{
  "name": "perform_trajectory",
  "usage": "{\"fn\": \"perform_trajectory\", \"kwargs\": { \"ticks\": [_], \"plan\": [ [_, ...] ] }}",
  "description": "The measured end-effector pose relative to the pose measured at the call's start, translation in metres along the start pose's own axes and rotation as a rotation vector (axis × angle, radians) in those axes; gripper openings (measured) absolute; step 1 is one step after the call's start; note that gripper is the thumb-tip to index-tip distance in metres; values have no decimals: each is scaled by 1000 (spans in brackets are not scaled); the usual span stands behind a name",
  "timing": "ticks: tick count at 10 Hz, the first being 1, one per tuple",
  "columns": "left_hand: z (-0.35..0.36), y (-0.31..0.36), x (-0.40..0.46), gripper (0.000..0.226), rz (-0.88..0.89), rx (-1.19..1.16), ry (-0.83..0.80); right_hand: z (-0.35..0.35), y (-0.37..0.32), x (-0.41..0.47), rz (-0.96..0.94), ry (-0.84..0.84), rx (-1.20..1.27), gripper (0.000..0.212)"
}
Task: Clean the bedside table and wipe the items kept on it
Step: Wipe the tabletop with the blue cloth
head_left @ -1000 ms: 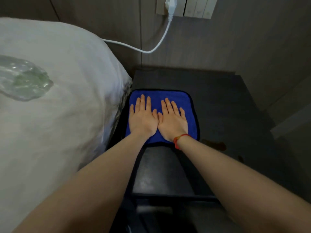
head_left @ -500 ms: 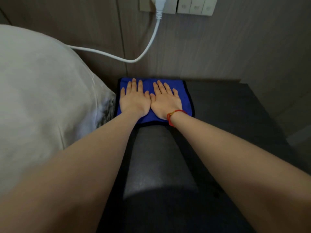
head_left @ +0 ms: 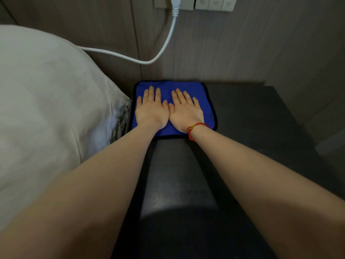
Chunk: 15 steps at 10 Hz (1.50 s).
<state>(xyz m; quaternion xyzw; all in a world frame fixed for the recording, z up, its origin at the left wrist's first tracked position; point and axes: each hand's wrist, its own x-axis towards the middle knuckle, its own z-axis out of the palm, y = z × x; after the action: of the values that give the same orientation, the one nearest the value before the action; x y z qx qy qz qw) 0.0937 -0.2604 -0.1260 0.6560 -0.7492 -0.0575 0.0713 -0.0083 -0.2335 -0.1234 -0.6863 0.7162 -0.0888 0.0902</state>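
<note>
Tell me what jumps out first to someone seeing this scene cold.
The bright blue cloth stands out most, spread flat at the back left of the dark table, near the wall. The left hand and right hand press on it side by side, fingers straight, with a red bracelet on the right wrist. A white cable loops down the wall from a socket above, toward the pale bedding at left.

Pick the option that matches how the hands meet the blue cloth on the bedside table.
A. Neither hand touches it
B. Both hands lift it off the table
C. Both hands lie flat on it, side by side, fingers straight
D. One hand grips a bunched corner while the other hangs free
C: the left hand and right hand press flat on the blue cloth, thumbs nearly meeting, the cloth spread on the bedside table.
</note>
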Motion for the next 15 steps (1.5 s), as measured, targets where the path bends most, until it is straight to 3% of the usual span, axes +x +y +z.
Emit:
{"fn": "perform_trajectory", "kwargs": {
  "ticks": [9, 12, 15],
  "plan": [
    [-1, 7, -270, 57, 12, -43, 4, 16, -16, -268, 7, 26, -4, 54],
    [0, 6, -268, 58, 8, -50, 10, 16, -14, -266, 18, 20, 4, 55],
    [1, 14, -205, 58, -9, -27, 9, 11, -3, -202, 28, 7, 12, 54]
  ]
}}
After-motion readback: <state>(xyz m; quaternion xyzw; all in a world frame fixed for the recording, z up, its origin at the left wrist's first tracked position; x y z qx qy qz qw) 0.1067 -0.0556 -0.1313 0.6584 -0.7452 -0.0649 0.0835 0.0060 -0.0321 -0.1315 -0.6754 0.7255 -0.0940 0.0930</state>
